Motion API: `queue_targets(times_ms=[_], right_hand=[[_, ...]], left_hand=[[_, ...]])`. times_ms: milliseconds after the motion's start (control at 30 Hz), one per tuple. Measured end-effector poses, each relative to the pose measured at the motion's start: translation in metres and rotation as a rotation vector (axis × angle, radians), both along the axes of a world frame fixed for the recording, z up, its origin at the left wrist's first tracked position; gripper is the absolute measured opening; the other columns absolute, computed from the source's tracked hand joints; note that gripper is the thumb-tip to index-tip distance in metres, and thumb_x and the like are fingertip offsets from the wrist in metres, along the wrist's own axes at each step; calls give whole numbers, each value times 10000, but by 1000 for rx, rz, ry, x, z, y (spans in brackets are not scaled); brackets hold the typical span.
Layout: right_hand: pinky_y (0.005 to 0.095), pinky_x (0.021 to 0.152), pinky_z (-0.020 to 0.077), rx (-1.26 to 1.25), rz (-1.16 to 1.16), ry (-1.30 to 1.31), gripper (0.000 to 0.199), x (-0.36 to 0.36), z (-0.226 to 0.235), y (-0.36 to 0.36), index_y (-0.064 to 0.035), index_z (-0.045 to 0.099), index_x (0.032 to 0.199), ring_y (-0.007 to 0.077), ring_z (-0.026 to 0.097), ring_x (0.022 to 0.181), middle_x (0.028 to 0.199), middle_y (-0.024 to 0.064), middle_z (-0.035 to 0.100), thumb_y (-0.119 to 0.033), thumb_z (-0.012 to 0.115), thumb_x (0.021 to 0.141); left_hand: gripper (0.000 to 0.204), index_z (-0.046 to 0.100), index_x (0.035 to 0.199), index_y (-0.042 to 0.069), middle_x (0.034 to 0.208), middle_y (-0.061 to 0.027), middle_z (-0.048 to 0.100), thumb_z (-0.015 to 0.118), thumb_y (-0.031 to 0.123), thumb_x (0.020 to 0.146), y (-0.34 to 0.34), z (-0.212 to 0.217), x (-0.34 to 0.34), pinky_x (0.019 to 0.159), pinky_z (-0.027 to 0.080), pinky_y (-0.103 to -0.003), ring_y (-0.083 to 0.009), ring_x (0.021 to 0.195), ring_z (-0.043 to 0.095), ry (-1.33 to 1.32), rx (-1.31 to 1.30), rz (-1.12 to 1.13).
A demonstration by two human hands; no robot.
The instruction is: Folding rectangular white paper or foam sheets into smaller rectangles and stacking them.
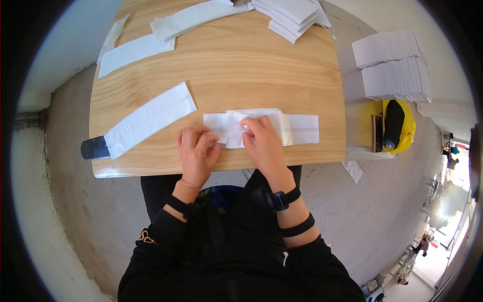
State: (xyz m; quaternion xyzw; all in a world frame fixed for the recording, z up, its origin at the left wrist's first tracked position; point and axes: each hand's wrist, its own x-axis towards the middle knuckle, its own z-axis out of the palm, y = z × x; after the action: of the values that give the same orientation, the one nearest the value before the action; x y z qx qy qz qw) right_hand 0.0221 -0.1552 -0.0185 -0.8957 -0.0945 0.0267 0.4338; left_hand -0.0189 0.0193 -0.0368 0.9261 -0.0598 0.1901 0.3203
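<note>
A white paper strip (302, 129), partly folded over itself, lies near the front edge of a wooden table (226, 65). My left hand (195, 153) rests on the strip's left end, fingers curled and pressing it down. My right hand (262, 141) presses on the folded middle part, fingertips pinching a fold. A black watch and a black band sit on my right wrist, and a black band on my left.
Another long white strip (151, 118) lies to the left, over a dark remote-like object (94, 147) at the table edge. More strips (136, 50) and a pile of folded white pieces (294, 15) lie at the back. Stacks of white sheets (392, 65), a yellow bag (407, 126) and a phone (377, 133) sit to the right.
</note>
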Motion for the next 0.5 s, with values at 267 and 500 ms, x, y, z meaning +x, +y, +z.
queue_targets(times_ms=[267,500], right_hand=[[390,676,473,-64,19,0,364,1,-1,3,-117,619,1111,291,565,832,891,101,527,-112,688,753],[379,682,462,-196,47,-72,517,0,2,5,-145,599,1188,273,530,841,897,96,491,-219,764,704]], left_hand=[[156,583,931,44,1020,-103,581,659,2,801,17,1,-8,786,426,-298,-219,896,549,87,-254,161],[100,550,961,12,925,4,588,599,91,926,40,22,-24,763,412,-205,-41,869,511,453,-923,304]])
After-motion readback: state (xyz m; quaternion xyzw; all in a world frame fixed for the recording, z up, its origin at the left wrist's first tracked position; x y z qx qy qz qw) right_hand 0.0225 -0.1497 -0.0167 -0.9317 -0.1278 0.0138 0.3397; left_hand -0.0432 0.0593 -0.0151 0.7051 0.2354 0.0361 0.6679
